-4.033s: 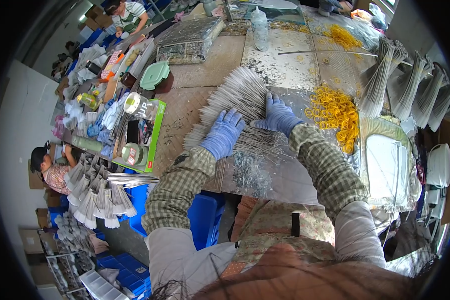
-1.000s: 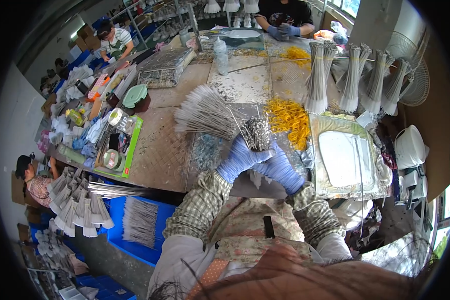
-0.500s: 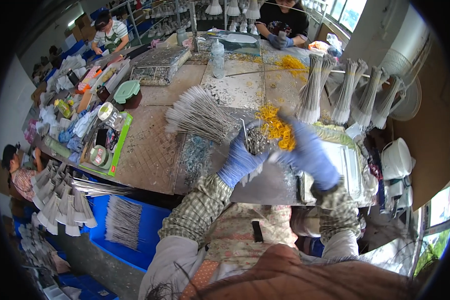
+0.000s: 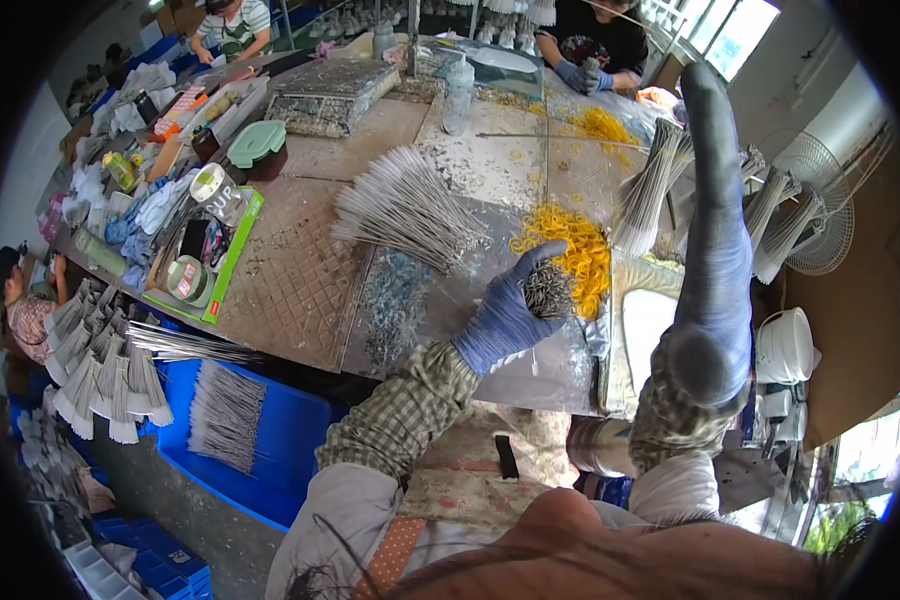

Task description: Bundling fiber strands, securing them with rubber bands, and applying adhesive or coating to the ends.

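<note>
My left hand (image 4: 510,315), in a blue glove, is closed around a bundle of thin wire stems (image 4: 548,290) with their looped grey ends facing up. Beside that bundle lies a pile of yellow rubber bands (image 4: 582,250). My right hand (image 4: 715,210), gloved in blue with grey-coated fingers, is raised on the right, seen edge-on. Its fingers stretch straight up and nothing shows in them; the far side is hidden. Loose thin wire brushes (image 4: 410,212) with whitish ends lie fanned on the table, left of my left hand.
Bundles of wire brushes (image 4: 650,190) stand at the right, partly behind my right hand. A plastic bottle (image 4: 458,95) stands farther back. On the left are a green-edged box (image 4: 235,255) and a blue bin (image 4: 300,420) with more brushes. Co-workers sit across and left.
My right hand has lifted away from beside the left hand, up and to the right. My left hand keeps the bundle, its looped ends now plainer to see. The view has shifted slightly.
</note>
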A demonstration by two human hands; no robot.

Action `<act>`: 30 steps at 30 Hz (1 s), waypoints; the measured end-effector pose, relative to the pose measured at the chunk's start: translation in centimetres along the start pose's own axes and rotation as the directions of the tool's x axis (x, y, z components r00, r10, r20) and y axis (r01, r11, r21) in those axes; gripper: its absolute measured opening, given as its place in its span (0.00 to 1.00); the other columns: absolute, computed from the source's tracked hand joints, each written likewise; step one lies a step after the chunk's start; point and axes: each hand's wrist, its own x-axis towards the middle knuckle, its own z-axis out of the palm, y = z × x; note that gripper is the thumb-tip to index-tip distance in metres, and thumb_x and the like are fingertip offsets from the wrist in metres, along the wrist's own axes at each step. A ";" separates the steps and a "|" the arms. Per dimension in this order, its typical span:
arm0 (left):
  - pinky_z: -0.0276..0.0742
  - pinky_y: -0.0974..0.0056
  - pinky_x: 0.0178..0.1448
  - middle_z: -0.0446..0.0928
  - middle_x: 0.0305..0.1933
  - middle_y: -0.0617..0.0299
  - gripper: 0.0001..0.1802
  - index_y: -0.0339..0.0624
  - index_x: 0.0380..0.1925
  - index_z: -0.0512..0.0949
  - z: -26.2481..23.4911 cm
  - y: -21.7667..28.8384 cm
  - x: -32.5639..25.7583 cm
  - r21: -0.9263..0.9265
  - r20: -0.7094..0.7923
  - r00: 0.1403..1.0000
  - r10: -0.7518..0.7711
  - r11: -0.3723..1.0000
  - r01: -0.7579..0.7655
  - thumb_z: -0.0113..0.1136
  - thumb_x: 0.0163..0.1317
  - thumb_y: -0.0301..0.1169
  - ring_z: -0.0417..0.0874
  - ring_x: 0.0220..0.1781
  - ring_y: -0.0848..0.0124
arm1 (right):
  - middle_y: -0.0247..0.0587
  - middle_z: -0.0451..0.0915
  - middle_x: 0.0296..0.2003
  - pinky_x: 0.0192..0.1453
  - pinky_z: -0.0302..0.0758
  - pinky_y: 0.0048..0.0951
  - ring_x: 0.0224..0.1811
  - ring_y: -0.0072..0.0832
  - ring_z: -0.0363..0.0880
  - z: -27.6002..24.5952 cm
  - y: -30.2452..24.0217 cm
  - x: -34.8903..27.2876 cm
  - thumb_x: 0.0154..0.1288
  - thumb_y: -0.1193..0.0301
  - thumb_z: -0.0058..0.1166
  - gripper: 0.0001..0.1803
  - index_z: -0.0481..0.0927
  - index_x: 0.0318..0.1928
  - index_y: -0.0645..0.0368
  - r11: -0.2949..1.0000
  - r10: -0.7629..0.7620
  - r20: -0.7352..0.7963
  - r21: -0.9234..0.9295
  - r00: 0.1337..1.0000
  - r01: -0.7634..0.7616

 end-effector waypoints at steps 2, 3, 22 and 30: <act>0.69 0.58 0.66 0.72 0.61 0.48 0.46 0.39 0.68 0.57 0.7 -1.0 0.2 -0.054 -0.011 0.999 0.051 0.997 -0.052 0.65 0.57 0.52 0.73 0.63 0.64 | 0.63 0.47 0.72 0.77 0.33 0.55 0.77 0.49 0.38 4.2 0.6 -0.6 0.61 0.29 0.35 0.60 0.43 0.72 0.72 0.890 0.206 0.237 -0.449 0.949 -0.081; 0.71 0.58 0.64 0.73 0.59 0.48 0.45 0.40 0.68 0.58 0.8 -1.8 0.3 -0.101 -0.048 0.993 0.107 0.989 -0.112 0.65 0.57 0.51 0.75 0.62 0.65 | 0.63 0.47 0.72 0.77 0.33 0.55 0.77 0.49 0.38 6.1 2.3 -1.2 0.61 0.29 0.35 0.60 0.43 0.72 0.72 0.892 0.207 0.243 -0.445 0.948 -0.081; 0.74 0.62 0.61 0.70 0.57 0.54 0.48 0.41 0.63 0.61 2.6 -1.2 -1.7 0.165 -0.416 0.884 0.214 0.974 -0.158 0.77 0.42 0.34 0.76 0.54 0.66 | 0.53 0.52 0.71 0.74 0.56 0.40 0.73 0.41 0.52 20.0 4.9 -15.5 0.44 0.55 0.75 0.63 0.45 0.73 0.57 0.639 0.519 0.127 0.599 0.846 -0.482; 0.63 0.54 0.71 0.65 0.66 0.48 0.70 0.48 0.71 0.47 -1.2 -12.8 -5.2 0.376 0.143 0.985 -0.091 0.926 0.031 0.84 0.29 0.47 0.68 0.67 0.56 | 0.44 0.72 0.59 0.66 0.67 0.33 0.62 0.34 0.69 21.5 5.8 -18.9 0.52 0.62 0.71 0.40 0.67 0.64 0.58 0.381 0.576 0.286 0.735 0.766 -0.561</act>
